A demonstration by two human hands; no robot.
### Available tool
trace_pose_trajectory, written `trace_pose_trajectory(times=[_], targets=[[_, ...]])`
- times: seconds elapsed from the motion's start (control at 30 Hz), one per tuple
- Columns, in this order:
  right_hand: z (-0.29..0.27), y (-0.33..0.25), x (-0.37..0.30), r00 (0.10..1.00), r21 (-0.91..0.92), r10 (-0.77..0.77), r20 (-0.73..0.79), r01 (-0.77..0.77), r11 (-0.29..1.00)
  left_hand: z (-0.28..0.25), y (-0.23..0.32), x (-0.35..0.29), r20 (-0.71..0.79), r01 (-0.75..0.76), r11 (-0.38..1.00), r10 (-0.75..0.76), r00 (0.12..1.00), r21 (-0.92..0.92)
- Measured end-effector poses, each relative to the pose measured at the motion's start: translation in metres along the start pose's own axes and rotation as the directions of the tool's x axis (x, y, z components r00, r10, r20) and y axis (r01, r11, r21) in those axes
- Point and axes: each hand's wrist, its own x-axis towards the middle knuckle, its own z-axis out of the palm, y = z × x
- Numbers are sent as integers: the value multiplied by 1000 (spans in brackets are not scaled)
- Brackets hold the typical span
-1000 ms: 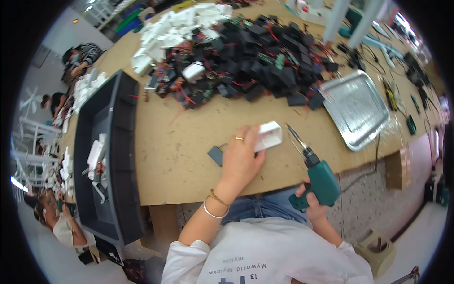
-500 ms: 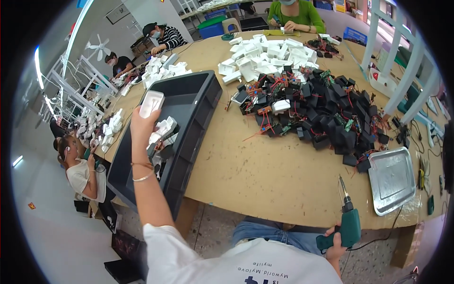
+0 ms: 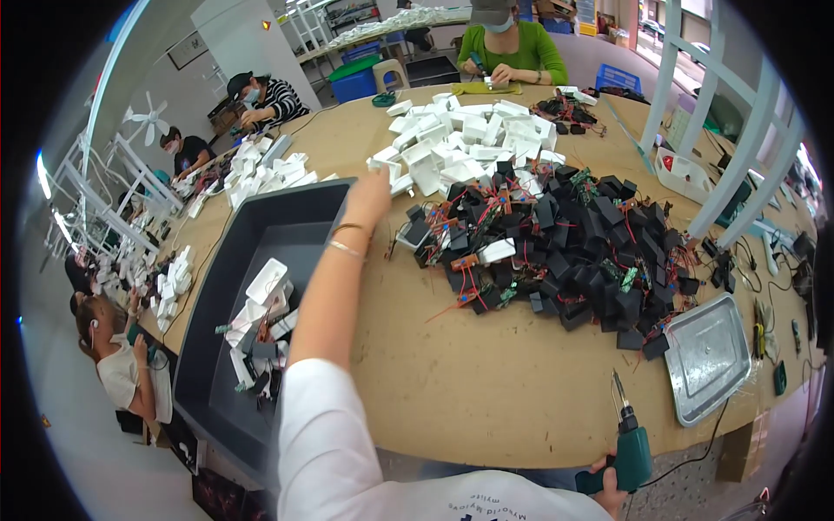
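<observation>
The person's left hand (image 3: 369, 198) is resting out ahead of the body, at the near left edge of a heap of white casings (image 3: 469, 139). From where I'm standing, I cannot tell how far open its fingers are, or whether they are holding a casing. The right hand (image 3: 611, 497) is gripping the handle of a green soldering gun (image 3: 634, 458), fingers wrapped around it, and the metal tip is pointing away from that hand. A dark grey bin (image 3: 300, 230) is standing left of the left hand, holding some casings and circuit parts. Black boxes (image 3: 582, 252) with wires are lying right of the left hand, and a metal tray (image 3: 708, 360) is lying beyond the right hand, farther right.
</observation>
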Motion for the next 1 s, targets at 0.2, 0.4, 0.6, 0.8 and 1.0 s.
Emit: trace_pose_trajectory(times=[0.2, 0.4, 0.6, 0.8, 1.0], targets=[[-10, 37, -8, 993, -5, 53, -103, -54, 999, 87, 4, 36, 118, 126, 991, -130, 984, 35], [13, 2, 3, 999, 39, -2, -46, 3, 999, 62, -9, 7, -79, -2, 1000, 3, 997, 9], [3, 16, 7, 994, -19, -111, 9, 111, 994, -15, 49, -22, -527, -183, 819, -164, 834, -544], [6, -6, 10, 998, 209, -70, 2, 68, 976, -53, 194, -180, -363, -432, 680, 254, 897, -593], [5, -7, 19, 997, 159, -78, 21, 74, 985, -23, 231, -274, -84, -483, 703, 521, 849, -522]])
